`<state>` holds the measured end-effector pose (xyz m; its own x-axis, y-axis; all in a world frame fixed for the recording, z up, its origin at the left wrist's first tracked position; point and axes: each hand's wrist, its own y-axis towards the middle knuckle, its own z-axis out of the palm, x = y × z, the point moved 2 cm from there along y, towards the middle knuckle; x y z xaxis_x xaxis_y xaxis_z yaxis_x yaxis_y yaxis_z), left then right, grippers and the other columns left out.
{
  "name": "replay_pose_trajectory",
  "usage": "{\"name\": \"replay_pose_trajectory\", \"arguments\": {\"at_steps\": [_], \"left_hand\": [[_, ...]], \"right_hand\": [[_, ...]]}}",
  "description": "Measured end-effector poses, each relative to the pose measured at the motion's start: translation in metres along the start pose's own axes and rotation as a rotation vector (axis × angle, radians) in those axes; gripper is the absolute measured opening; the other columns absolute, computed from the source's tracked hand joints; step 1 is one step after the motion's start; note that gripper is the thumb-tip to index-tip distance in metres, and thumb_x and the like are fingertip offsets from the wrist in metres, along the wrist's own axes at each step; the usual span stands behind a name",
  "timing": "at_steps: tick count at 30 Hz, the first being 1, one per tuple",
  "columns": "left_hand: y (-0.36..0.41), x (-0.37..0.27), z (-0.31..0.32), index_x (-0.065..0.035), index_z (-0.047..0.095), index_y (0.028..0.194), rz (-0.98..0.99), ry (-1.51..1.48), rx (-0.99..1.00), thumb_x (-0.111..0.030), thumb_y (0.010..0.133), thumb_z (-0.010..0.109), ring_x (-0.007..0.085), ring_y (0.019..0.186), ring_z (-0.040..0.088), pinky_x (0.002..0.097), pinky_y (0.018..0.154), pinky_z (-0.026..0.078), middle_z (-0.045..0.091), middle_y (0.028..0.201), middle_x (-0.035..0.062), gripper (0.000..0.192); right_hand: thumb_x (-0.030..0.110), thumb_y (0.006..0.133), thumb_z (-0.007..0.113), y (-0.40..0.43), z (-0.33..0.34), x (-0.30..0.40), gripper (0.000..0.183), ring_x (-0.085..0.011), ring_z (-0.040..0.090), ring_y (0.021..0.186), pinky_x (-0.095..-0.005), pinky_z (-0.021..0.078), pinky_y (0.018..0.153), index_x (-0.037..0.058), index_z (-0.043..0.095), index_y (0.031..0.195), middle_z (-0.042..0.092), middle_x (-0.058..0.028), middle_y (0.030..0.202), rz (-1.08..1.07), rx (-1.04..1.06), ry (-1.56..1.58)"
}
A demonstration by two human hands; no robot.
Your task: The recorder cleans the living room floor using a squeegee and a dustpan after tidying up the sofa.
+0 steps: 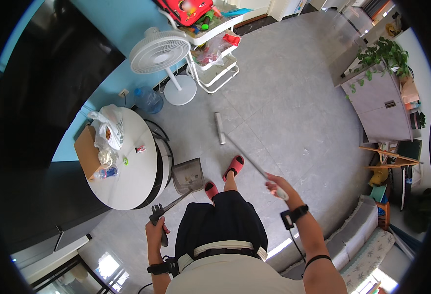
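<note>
My left hand (156, 229) is closed around the dark handle of a long-handled dustpan (188, 176), whose grey pan rests on the floor beside the round table. My right hand (278, 186) grips the pale handle end of a broom or floor squeegee (219, 128) with a long grey pole. Its narrow head lies on the tiles ahead of my feet, apart from the dustpan. A small pale scrap (306, 151) lies on the floor to the right.
To the left are a round white table (138, 183) with bags, a cardboard box and a bottle, a large blue water bottle (149, 101), a white standing fan (180, 90) and a white trolley (215, 75). A cabinet (375, 106) and a sofa (351, 235) stand at the right.
</note>
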<state>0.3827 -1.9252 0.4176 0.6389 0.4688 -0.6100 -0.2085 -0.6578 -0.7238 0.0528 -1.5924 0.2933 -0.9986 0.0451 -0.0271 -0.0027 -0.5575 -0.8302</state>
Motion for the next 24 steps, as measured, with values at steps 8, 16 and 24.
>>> {"name": "replay_pose_trajectory", "arguments": {"at_steps": [8,16,24], "left_hand": [[0.000,-0.047,0.046,0.0019,0.054,0.075,0.028,0.128,-0.058,-0.021,0.078,0.059,0.0147,0.042,0.052,0.0258,0.041,0.041,0.051,0.052,0.0060,0.024],[0.007,-0.098,0.072,0.0022,0.055,0.072,0.096,0.116,-0.179,-0.020,0.079,0.059,0.0136,0.039,0.049,0.0247,0.038,0.040,0.048,0.050,0.0047,0.023],[0.035,-0.164,0.139,0.0022,0.055,0.074,0.242,0.354,0.091,-0.019,0.080,0.058,0.0128,0.037,0.046,0.0251,0.036,0.037,0.047,0.047,0.0042,0.022]], "right_hand": [[0.013,0.083,0.051,0.170,0.151,0.020,0.012,-0.0117,0.046,0.040,-0.0244,0.0422,0.035,0.0054,0.042,0.080,0.044,-0.0033,0.060,0.161,0.172,0.170],[0.014,0.087,0.044,0.145,0.097,0.118,0.016,-0.0067,0.044,0.041,-0.0195,0.0399,0.035,0.0014,0.039,0.078,0.045,-0.0005,0.058,0.008,0.065,-0.051],[0.016,0.086,0.048,-0.002,-0.068,0.180,0.021,-0.0037,0.041,0.040,-0.0128,0.0388,0.034,-0.0015,0.037,0.082,0.045,-0.0052,0.068,-0.140,0.061,0.576]]}}
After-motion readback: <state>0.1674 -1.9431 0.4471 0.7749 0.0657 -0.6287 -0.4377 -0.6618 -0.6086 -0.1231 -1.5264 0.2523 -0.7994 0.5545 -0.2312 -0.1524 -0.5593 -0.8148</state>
